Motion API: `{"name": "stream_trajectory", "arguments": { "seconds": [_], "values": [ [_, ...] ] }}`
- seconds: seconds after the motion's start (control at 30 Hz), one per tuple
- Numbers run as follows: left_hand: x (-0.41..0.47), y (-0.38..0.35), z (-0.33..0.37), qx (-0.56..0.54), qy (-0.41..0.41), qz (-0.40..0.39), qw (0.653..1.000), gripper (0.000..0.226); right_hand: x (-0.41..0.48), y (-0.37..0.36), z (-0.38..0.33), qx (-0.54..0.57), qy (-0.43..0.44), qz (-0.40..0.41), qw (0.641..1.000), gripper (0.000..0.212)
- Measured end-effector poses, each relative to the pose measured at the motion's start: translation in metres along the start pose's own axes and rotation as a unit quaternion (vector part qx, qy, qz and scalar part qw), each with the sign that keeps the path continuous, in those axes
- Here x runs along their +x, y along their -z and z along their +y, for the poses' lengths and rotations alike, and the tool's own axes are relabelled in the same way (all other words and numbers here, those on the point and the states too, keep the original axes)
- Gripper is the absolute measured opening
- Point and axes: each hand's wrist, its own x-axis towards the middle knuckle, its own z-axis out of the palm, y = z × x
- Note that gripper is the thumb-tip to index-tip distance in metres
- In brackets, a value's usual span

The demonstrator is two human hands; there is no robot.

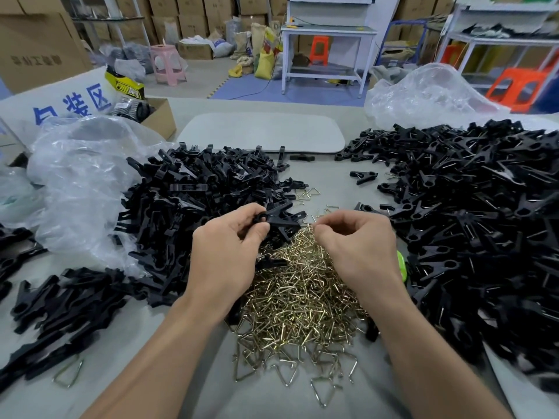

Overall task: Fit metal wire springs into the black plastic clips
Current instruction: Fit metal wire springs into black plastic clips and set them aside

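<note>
Black clip is being pinched in my left fingers; right fingers are pinching a wire spring, probably for seating next.

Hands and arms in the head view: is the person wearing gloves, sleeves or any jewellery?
Nothing is worn. The left hand and right hand have no gloves, and no ring, watch or bracelet shows. The forearms are uncovered down to the picture's lower edge, so no sleeve is in view.
</note>
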Motion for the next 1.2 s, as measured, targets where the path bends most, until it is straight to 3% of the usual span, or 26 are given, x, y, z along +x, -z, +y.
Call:
{"name": "stream_trajectory", "arguments": {
  "seconds": [0.17,0.37,0.6,0.77,0.9,1.2],
  "values": [
    [0.001,-0.001,-0.001,-0.004,-0.002,-0.007,1.0,0.041,0.001,0.003,-0.001,0.112,-0.063,-0.066,0.99,0.024],
    [0.001,-0.003,-0.005,-0.014,0.004,0.002,1.0,0.034,0.002,0.006,0.002,-0.101,0.044,-0.051,0.993,0.022],
    [0.0,-0.004,-0.01,-0.005,0.013,0.002,1.0,0.027,0.0,0.006,0.002,-0.026,-0.004,-0.06,0.998,0.019],
    [0.001,-0.003,-0.007,0.002,-0.001,0.001,1.0,0.039,0.0,0.011,0.003,-0.208,0.069,-0.099,0.971,0.025],
    [0.005,0.001,-0.004,-0.006,0.005,0.005,1.0,0.044,0.0,0.01,-0.005,-0.348,0.038,-0.133,0.927,0.021],
    [0.003,0.001,-0.006,0.004,-0.011,0.0,1.0,0.042,-0.003,0.013,-0.008,-0.236,0.065,-0.005,0.97,0.017]
  ]
}}
